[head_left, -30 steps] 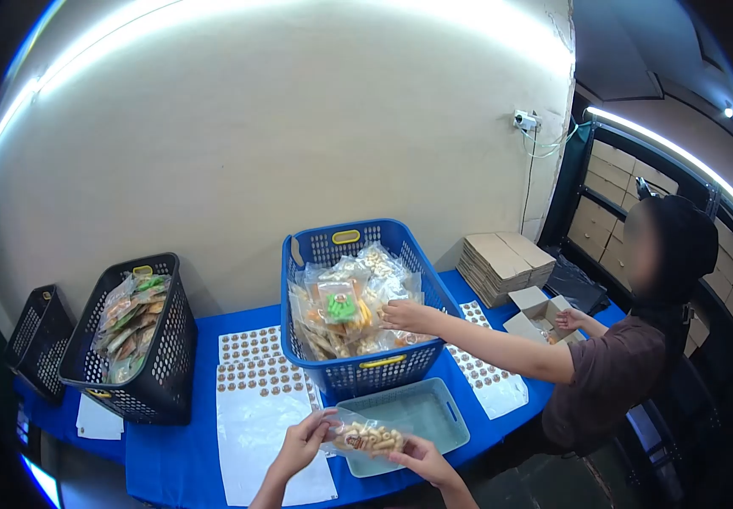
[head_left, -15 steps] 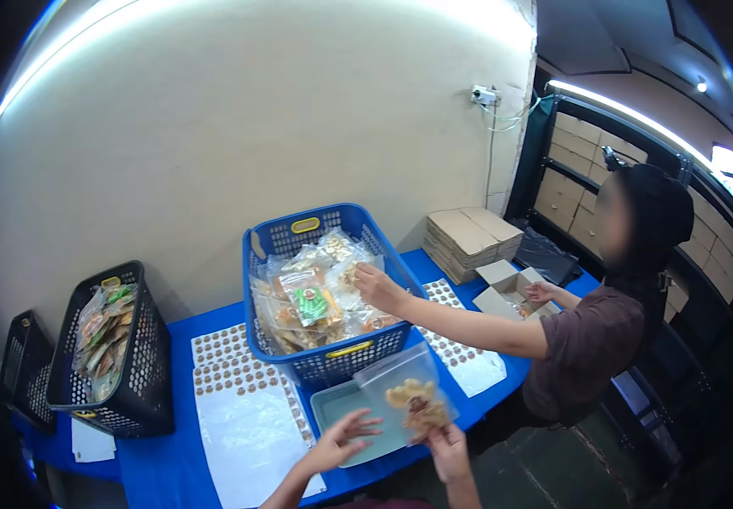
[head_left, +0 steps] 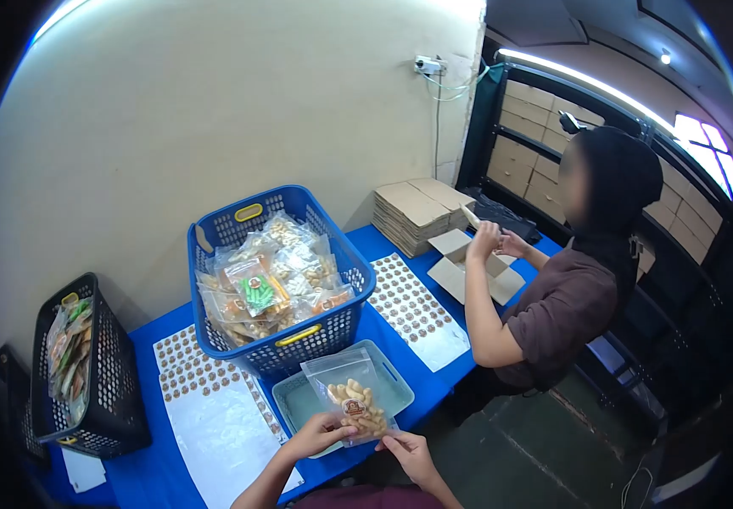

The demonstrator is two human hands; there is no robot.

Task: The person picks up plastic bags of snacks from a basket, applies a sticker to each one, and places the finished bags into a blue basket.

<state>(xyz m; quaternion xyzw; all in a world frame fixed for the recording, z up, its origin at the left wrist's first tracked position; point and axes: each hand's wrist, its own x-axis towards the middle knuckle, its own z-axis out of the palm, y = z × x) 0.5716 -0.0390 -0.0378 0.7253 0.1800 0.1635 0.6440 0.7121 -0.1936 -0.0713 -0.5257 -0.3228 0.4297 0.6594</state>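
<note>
Both of my hands hold a clear plastic bag (head_left: 356, 399) of pale snack pieces, with a round brown sticker on its front. My left hand (head_left: 320, 434) pinches the bag's lower left edge, and my right hand (head_left: 409, 450) grips its lower right corner. Under the bag is a pale green tray (head_left: 394, 382). Behind it stands a blue basket (head_left: 299, 352) full of similar bags, one with green pieces on top. Sheets of round stickers (head_left: 193, 373) lie left of the tray, and another sticker sheet (head_left: 413, 310) is on the right.
A co-worker (head_left: 553, 288) at the right holds a small item over an open carton (head_left: 460, 276). Flat cardboard (head_left: 413, 212) is stacked by the wall. A dark basket (head_left: 116, 399) of bags stands at the left; shelves (head_left: 545, 127) hold boxes behind.
My left hand has closed on the bag, which has moved left and now hangs over the tray. The co-worker's arm has drawn back from the blue basket to the carton. The view has shifted.
</note>
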